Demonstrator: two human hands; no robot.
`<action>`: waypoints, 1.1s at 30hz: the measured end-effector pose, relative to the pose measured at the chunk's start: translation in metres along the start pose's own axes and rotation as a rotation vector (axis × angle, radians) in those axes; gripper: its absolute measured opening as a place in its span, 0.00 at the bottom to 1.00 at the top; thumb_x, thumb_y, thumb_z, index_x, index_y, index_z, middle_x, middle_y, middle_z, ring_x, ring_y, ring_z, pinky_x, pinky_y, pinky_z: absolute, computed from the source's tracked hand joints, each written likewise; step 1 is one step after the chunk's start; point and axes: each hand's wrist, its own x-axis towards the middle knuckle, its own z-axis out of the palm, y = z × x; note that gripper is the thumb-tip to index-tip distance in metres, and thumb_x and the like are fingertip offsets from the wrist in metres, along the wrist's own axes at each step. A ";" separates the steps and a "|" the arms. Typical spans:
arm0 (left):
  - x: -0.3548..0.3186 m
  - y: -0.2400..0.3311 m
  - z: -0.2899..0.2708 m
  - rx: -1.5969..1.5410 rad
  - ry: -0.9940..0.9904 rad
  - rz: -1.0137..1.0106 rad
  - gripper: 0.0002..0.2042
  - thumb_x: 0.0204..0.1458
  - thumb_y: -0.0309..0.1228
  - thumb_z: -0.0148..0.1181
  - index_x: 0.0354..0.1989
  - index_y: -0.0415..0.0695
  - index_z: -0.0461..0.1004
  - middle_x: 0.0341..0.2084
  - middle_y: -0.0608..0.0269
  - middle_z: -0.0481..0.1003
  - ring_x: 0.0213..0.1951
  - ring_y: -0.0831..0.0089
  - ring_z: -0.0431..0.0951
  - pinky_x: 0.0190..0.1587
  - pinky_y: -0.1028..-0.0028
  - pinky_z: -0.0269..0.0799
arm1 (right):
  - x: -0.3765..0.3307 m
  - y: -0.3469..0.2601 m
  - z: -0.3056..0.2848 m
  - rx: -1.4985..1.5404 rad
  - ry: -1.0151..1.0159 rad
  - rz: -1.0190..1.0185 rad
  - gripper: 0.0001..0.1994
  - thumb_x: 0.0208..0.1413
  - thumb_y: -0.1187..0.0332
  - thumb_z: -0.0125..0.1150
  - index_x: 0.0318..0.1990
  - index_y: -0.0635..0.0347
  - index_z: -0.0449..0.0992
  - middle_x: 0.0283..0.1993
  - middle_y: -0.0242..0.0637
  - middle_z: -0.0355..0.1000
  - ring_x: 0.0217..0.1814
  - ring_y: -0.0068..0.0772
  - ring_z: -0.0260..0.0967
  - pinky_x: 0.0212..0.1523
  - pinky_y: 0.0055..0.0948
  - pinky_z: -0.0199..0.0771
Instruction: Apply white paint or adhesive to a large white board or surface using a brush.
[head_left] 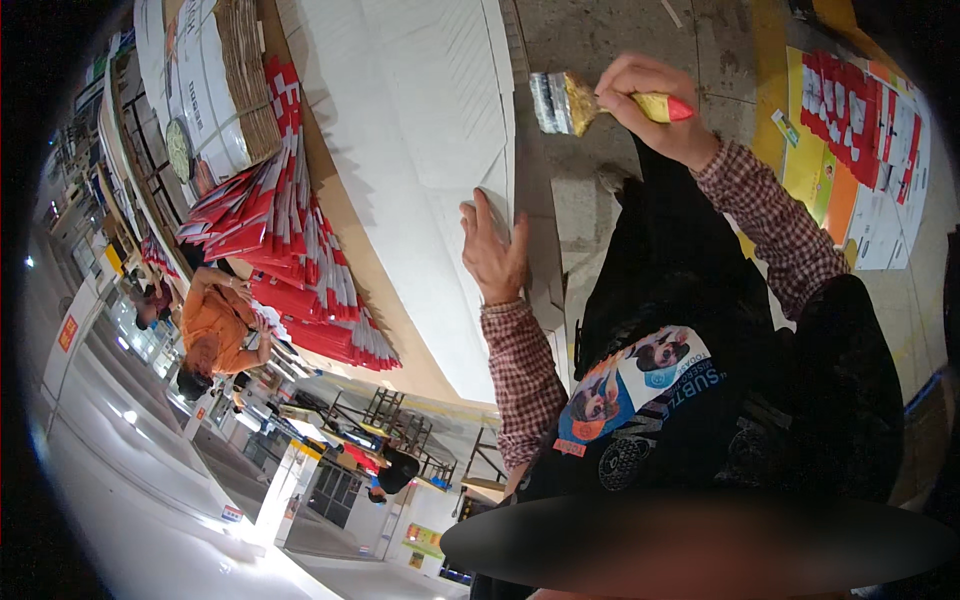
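Note:
My right hand is closed round the yellow handle of a paintbrush. The handle ends in a red tip, and the wide bristle end points left, held over the floor beyond the table's edge. My left hand lies with fingers spread on a large white sheet, close to its right edge. Nothing shows in that hand. The sheet covers much of a brown work surface and has faint creases and slanting lines.
Red and white folded card pieces lie fanned out left of the sheet. Behind them stands a strapped stack of printed cardboard. Printed boards with red and white pieces lie at the right. A person in orange is across the table.

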 end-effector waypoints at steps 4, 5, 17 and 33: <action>0.007 0.008 -0.013 -0.104 -0.041 -0.023 0.32 0.48 0.40 0.59 0.59 0.31 0.62 0.53 0.27 0.62 0.61 0.41 0.60 0.60 0.61 0.59 | 0.013 0.012 0.004 -0.021 -0.015 -0.052 0.04 0.55 0.75 0.57 0.29 0.64 0.74 0.31 0.34 0.71 0.30 0.24 0.68 0.30 0.24 0.69; 0.006 0.007 -0.013 -0.135 -0.036 -0.023 0.32 0.48 0.39 0.60 0.58 0.30 0.63 0.52 0.24 0.63 0.59 0.37 0.61 0.61 0.58 0.58 | 0.015 0.015 0.005 -0.020 -0.036 -0.053 0.04 0.56 0.75 0.56 0.31 0.66 0.74 0.34 0.36 0.72 0.32 0.25 0.69 0.31 0.23 0.69; 0.009 0.008 -0.012 -0.087 -0.030 -0.032 0.32 0.47 0.40 0.61 0.58 0.33 0.64 0.52 0.25 0.63 0.57 0.36 0.64 0.58 0.57 0.62 | 0.019 0.011 0.006 -0.061 -0.080 -0.056 0.04 0.54 0.76 0.57 0.29 0.65 0.73 0.32 0.36 0.72 0.31 0.26 0.70 0.33 0.24 0.71; 0.008 0.008 -0.008 0.015 -0.021 -0.028 0.33 0.47 0.43 0.60 0.58 0.33 0.63 0.53 0.29 0.63 0.55 0.37 0.66 0.51 0.58 0.68 | 0.006 0.018 0.018 -0.053 -0.111 -0.043 0.06 0.55 0.74 0.56 0.27 0.64 0.73 0.34 0.36 0.73 0.34 0.25 0.71 0.34 0.24 0.72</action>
